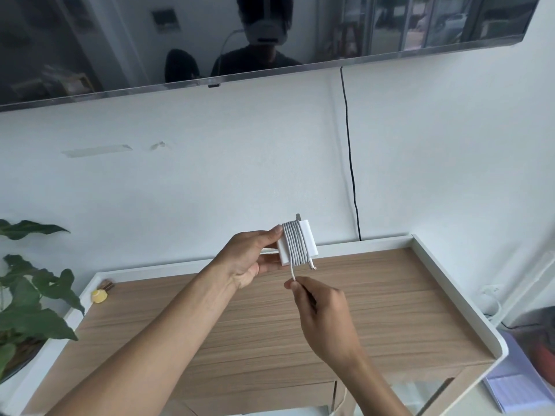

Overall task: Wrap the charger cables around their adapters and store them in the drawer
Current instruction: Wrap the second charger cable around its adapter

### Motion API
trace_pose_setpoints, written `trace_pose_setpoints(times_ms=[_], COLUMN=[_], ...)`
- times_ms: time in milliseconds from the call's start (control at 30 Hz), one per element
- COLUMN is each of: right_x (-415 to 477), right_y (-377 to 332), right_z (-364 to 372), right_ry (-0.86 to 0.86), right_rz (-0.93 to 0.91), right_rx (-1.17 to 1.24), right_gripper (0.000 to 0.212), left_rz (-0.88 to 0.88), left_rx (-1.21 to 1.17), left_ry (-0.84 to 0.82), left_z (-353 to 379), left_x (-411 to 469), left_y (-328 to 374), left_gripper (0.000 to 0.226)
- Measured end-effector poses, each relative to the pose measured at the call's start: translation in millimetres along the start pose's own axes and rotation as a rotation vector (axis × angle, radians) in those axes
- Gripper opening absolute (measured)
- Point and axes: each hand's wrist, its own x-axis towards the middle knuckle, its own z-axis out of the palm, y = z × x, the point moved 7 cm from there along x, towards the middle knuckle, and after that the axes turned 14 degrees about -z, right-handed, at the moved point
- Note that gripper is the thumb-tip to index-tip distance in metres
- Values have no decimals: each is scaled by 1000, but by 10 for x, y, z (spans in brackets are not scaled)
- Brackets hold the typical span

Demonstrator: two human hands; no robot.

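A white square adapter [309, 240] is held up above the back of the wooden desk. My left hand [250, 259] grips its left edge between thumb and fingers. A white cable [295, 244] is wound around the adapter in several tight turns. A short free length of cable hangs from the bottom of the coil down to my right hand [322, 313], which pinches its end between thumb and forefinger just below the adapter. A small cable tip sticks out at the coil's lower right. The drawer front [258, 396] shows under the desk's near edge, whether it is open or closed I cannot tell.
The wooden desk top [390, 301] has a raised white rim [450, 283]. A small yellow object [99, 296] lies at its back left corner. A leafy plant [33, 304] stands at left. A black cord [350, 151] runs down the wall from the screen [90, 46]. Papers [510, 382] lie at right.
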Motion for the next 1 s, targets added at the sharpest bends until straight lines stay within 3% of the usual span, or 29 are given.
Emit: trace_pose_setpoints(times_ms=[267,367,467,667,833,1000], right_x=[-81,104,355,735,802,737], right_y=[384,431,435,274,132,-27], right_z=[60,17,-115,-210,-199,-211], right_ry=[-44,-194,-308,-572,-645,-644], right_rz=[124,99,72,33,3,-33], right_rx=[164,109,67,-108,-231,-393], right_gripper=[30,29,35,24,23,25], left_rz=[138,208,238,243,204,125], left_rx=[191,397,570,781,793,608], left_ry=[-97,-108,-105,-25,34,39], left_z=[180,256,246,143,59,-6], left_x=[-283,-415,-495,-433,-329,-269], left_y=[51,11,-42,-125,-189,-279], left_gripper=[29,37,29,24,19,15])
